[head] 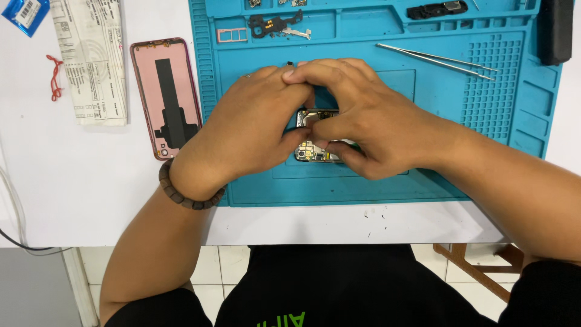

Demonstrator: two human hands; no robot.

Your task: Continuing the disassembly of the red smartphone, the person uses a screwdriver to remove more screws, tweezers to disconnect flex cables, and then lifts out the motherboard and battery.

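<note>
On the white table (91,194) lies a blue silicone repair mat (484,91), filling the upper middle and right of the view, and above its central flat panel both hands meet. The left hand (242,130), wearing a brown bead bracelet (187,194) at the wrist and a ring, comes in from seven o'clock; the right hand (375,121) comes in from four o'clock. Their fingers are curled together and clamped on a small phone circuit board (315,136), thumbs pressing from the near side and fingertips touching over the top at twelve o'clock, so only a strip of metal shielding and gold contacts shows between them. At nine o'clock from the hands, just off the mat's left edge, a pink phone rear housing (164,97) lies face up with a black strip down its middle. Farther toward ten o'clock rests a folded printed paper sheet (91,60), a red twist of cord (54,75) beside it, and a blue packet (25,13) at the corner. At two o'clock a pair of metal tweezers (436,60) lies slanted on the mat. In the mat's top trays, at twelve o'clock, sit a pink SIM tray (232,35), a black bracket part (272,25), and at one o'clock a black speaker module (437,9). A black block (555,30) stands at the mat's far right edge.
</note>
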